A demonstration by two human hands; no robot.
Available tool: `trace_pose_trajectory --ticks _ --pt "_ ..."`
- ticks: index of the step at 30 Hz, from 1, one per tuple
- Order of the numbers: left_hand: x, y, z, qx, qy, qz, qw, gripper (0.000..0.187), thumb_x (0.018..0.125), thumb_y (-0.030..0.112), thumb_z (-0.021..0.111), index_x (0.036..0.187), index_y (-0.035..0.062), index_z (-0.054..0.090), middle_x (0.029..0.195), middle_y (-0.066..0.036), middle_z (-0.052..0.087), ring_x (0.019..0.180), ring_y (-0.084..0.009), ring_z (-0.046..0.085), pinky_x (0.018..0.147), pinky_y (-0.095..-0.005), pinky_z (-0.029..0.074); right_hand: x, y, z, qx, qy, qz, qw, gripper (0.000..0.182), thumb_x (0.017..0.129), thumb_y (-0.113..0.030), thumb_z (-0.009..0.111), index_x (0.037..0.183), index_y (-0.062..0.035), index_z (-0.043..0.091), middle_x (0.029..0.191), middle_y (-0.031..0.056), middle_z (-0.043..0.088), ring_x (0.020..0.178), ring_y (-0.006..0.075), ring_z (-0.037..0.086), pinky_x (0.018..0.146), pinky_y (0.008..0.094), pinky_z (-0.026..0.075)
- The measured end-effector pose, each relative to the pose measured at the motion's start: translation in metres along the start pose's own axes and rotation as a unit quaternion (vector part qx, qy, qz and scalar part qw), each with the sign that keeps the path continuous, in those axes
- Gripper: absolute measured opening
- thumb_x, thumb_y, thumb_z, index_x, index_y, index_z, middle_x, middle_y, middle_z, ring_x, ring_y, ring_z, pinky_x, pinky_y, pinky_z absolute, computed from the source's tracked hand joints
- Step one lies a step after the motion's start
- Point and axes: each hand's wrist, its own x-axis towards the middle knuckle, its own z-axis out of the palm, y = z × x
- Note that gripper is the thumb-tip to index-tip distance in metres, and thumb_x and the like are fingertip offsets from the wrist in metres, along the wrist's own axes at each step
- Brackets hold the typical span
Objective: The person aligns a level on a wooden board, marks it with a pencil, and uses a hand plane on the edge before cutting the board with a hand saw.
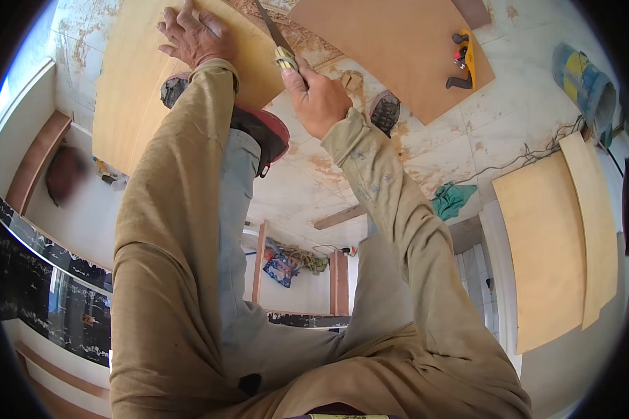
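My left hand (199,35) lies with fingers spread on a pale plywood sheet (136,105), near its top edge in view. Just right of that sheet, my right hand (318,98) is wrapped around the light-coloured handle of a handsaw (284,59). The saw's narrow dark blade points up and to the left, along the sheet's right edge, and its far end leaves the view. Partly under my left sleeve, a dark shoe (175,89) shows on the plywood.
A yellow hand plane (471,61) sits on a brown board (398,52). Sawdust marks the tiled floor (433,146). Rightward are a blue bucket (581,80), a cable (517,159), a green cloth (454,200) and leaning plywood panels (541,251). A wood strip (339,216) lies behind my right foot.
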Motion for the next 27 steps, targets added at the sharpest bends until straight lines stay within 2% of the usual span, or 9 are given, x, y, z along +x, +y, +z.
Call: trace_pose_trajectory --ticks 4,7,11,14,17,18,21,24,27 --pt "-0.003 -0.01 0.007 0.016 -0.009 0.006 1.0 0.046 0.102 0.033 0.05 0.146 0.0216 0.048 0.162 -0.011 0.031 0.155 -0.0409 0.016 0.12 -0.0712 0.007 -0.105 -0.004 -0.04 0.019 -0.005 0.019 1.0 0.058 0.105 -0.045 0.048 0.143 -0.0017 0.055 0.075 0.0258 0.07 0.072 0.0467 0.069 0.067 0.0533 0.055" --pt "-0.005 -0.004 0.002 -0.006 -0.008 0.005 1.0 0.045 0.102 0.032 0.05 0.146 0.0229 0.047 0.163 -0.01 0.03 0.156 -0.0401 0.015 0.12 -0.0716 0.006 -0.081 -0.005 -0.038 0.022 -0.032 0.059 0.997 0.056 0.105 -0.044 0.049 0.143 -0.0032 0.056 0.074 0.024 0.07 0.07 0.0457 0.069 0.066 0.0532 0.055" --pt "-0.002 -0.005 0.003 0.003 -0.013 -0.002 1.0 0.045 0.102 0.032 0.049 0.146 0.0233 0.046 0.162 -0.01 0.029 0.156 -0.0401 0.015 0.12 -0.0719 0.007 0.004 0.002 0.002 0.006 0.003 0.016 1.0 0.055 0.105 -0.046 0.049 0.139 -0.0037 0.06 0.072 0.0231 0.069 0.069 0.0466 0.068 0.065 0.0551 0.053" --pt "-0.001 -0.005 0.005 0.0 -0.017 0.001 1.0 0.046 0.102 0.032 0.049 0.147 0.023 0.046 0.162 -0.01 0.029 0.156 -0.0405 0.014 0.12 -0.0722 0.007 -0.089 -0.008 -0.036 0.016 -0.025 0.063 0.998 0.057 0.105 -0.045 0.05 0.143 -0.0031 0.057 0.072 0.0235 0.069 0.067 0.0443 0.069 0.064 0.0523 0.055" --pt "-0.001 -0.002 0.002 -0.003 -0.016 0.003 1.0 0.046 0.102 0.032 0.049 0.147 0.0225 0.047 0.162 -0.01 0.029 0.156 -0.0398 0.013 0.12 -0.0725 0.007 -0.111 0.007 -0.037 0.05 0.016 0.007 0.999 0.058 0.105 -0.044 0.05 0.146 -0.0032 0.055 0.071 0.0232 0.069 0.066 0.0423 0.07 0.063 0.051 0.055" --pt "-0.004 0.003 0.0 -0.01 -0.015 0.001 1.0 0.046 0.102 0.032 0.05 0.147 0.0225 0.047 0.162 -0.01 0.029 0.156 -0.0393 0.013 0.12 -0.0726 0.007 -0.079 0.004 -0.036 -0.008 -0.03 0.04 0.999 0.058 0.105 -0.045 0.05 0.144 -0.0022 0.056 0.07 0.0235 0.068 0.065 0.0425 0.069 0.063 0.0516 0.054" --pt "-0.005 -0.001 -0.002 0.003 -0.009 -0.005 1.0 0.046 0.102 0.032 0.049 0.147 0.0219 0.047 0.162 -0.01 0.03 0.156 -0.0385 0.014 0.12 -0.0723 0.008 0.001 0.012 0.002 0.019 0.007 -0.016 1.0 0.058 0.105 -0.045 0.05 0.141 -0.001 0.057 0.07 0.0238 0.068 0.066 0.0431 0.069 0.063 0.0525 0.054" --pt "-0.004 -0.003 0.003 0.006 -0.016 -0.001 1.0 0.046 0.102 0.031 0.049 0.147 0.0209 0.046 0.162 -0.01 0.03 0.157 -0.0388 0.014 0.12 -0.0719 0.008 -0.061 0.002 -0.017 -0.013 -0.013 0.046 0.999 0.057 0.105 -0.047 0.049 0.142 -0.0042 0.056 0.072 0.0234 0.068 0.067 0.0456 0.068 0.064 0.0543 0.053" --pt "-0.002 -0.005 0.0 0.009 -0.021 0.005 1.0 0.046 0.102 0.032 0.049 0.147 0.0207 0.046 0.163 -0.01 0.029 0.157 -0.0392 0.013 0.12 -0.0717 0.007 -0.116 0.002 -0.038 0.05 0.012 0.023 0.998 0.058 0.104 -0.048 0.049 0.144 -0.0061 0.055 0.073 0.0243 0.069 0.068 0.0472 0.068 0.065 0.0554 0.054"
